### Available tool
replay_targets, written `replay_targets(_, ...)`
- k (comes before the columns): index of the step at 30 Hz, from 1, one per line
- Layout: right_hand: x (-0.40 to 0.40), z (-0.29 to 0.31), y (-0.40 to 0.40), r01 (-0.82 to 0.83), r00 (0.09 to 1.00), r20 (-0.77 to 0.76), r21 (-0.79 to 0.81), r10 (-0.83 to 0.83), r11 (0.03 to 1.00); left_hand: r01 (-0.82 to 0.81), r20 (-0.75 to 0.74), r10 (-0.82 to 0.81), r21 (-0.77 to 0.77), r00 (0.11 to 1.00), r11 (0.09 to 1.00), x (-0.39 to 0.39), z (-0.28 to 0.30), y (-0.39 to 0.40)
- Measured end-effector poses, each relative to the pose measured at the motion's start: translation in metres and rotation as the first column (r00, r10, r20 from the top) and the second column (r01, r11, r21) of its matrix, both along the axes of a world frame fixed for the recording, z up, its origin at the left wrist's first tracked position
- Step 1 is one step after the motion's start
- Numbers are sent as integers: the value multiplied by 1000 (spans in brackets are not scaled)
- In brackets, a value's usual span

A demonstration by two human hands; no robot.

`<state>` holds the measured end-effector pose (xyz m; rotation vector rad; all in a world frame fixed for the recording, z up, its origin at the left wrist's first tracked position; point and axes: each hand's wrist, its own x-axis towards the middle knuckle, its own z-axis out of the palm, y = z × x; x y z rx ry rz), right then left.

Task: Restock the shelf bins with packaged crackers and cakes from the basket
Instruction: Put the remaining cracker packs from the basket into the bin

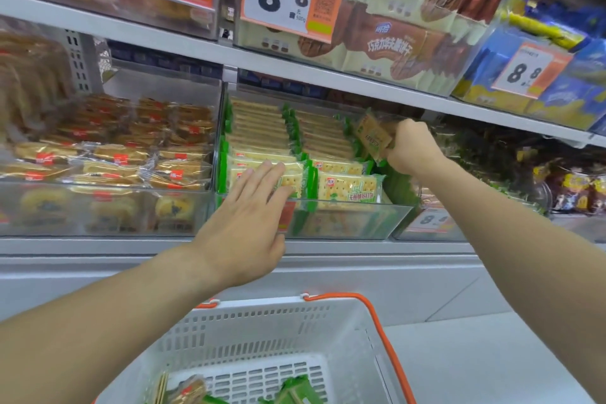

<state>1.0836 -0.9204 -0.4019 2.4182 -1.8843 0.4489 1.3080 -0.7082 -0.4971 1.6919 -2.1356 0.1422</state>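
Note:
A clear shelf bin [347, 223] in the middle holds rows of green-edged cracker packs [349, 188]. My left hand [249, 216] lies flat with fingers spread on the front-left packs of that bin. My right hand [410, 147] is closed around a small bundle of cracker packs [373, 136], held tilted over the bin's back right part. Below, the white basket [278, 334] with an orange handle holds a few green packs [295, 392] and a gold-wrapped cake pack [188, 390] at its bottom.
The bin on the left [108, 157] is full of gold-wrapped cakes with red labels. The upper shelf [295, 59] carries brown wafer packs [403, 43], blue packs [557, 88] and price tags. Dark snack packs [570, 190] sit at the right.

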Motion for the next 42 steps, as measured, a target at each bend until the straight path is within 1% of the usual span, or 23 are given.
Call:
replay_targets(2, 9, 0, -7, -9, 994, -112, 44, 14, 999, 5, -14, -6, -12, 1000, 1000, 1, -2, 0)
replay_targets(5, 23, -3, -15, -42, 976, -211, 49, 51, 998, 10, -23, -11, -27, 1000, 1000, 2, -5, -1)
replay_targets(9, 31, -9, -31, -39, 964, -263, -1, 38, 999, 16, -54, -18, -47, 998, 999, 2, -7, -4)
replay_targets(12, 31, -19, -42, -35, 953, -302, -31, 24, 999, -4, -29, 3, -66, 1000, 998, 0, -10, -5)
replay_targets(16, 26, -27, -60, -98, 938, -340, -89, 62, 991, -44, 3, 45, -71, 999, 996, 0, -13, -8)
replay_targets(20, 27, -30, -72, -92, 937, -343, -70, 63, 993, -55, 14, 56, -77, 998, 995, 0, -15, -10)
replay_targets(23, 28, -27, -70, -76, 913, -404, -33, 56, 997, -56, 18, 58, -82, 998, 995, 0, -15, -10)
replay_targets(26, 20, -13, -52, -148, 865, -470, 93, 174, 985, -44, 34, 47, -86, 998, 995, 2, -15, -11)
replay_targets(28, 9, -4, -33, -163, 900, -384, 144, 207, 976, -25, 29, 27, -66, 999, 997, 3, -13, -9)
replay_targets(29, 3, -1, -23, -172, 922, -331, 117, 202, 978, -12, 10, 13, -53, 1000, 999, 4, -11, -8)
replay_targets(31, -9, -1, 0, -239, 941, -254, -26, 225, 971, 7, -29, -7, -28, 1000, 1000, 5, -8, -6)
replay_targets(32, -16, -4, 13, -298, 938, -217, -111, 270, 948, 7, -30, -7, -25, 1000, 1000, 5, -6, -5)
replay_targets(34, -27, -13, 48, -437, 899, -140, -281, 414, 854, -17, -60, 14, -48, 998, 999, 4, 0, -1)
replay_targets(36, -29, -23, 88, -544, 825, -94, -400, 558, 737, -11, -111, -4, -129, 994, 992, 4, 8, 0)
replay_targets(37, -27, -31, 106, -592, 782, -82, -404, 617, 697, 4, -128, -28, -188, 991, 982, 4, 12, 0)
replay_targets(38, -23, -40, 121, -645, 737, -69, -372, 673, 668, 24, -143, -60, -240, 988, 971, 3, 16, 0)
replay_targets(39, -17, -51, 135, -695, 693, -49, -314, 719, 647, 58, -164, -99, -242, 981, 969, 2, 18, 0)
replay_targets(40, -10, -65, 146, -736, 659, -34, -234, 752, 635, 94, -194, -131, -187, 972, 978, -1, 21, 4)
replay_targets(41, -2, -83, 155, -764, 640, -24, -127, 768, 632, 130, -226, -137, -48, 965, 990, -4, 22, 9)
replay_targets(42, 6, -105, 162, -765, 644, -20, 12, 765, 644, 157, -213, -121, 162, 969, 974, -8, 20, 13)
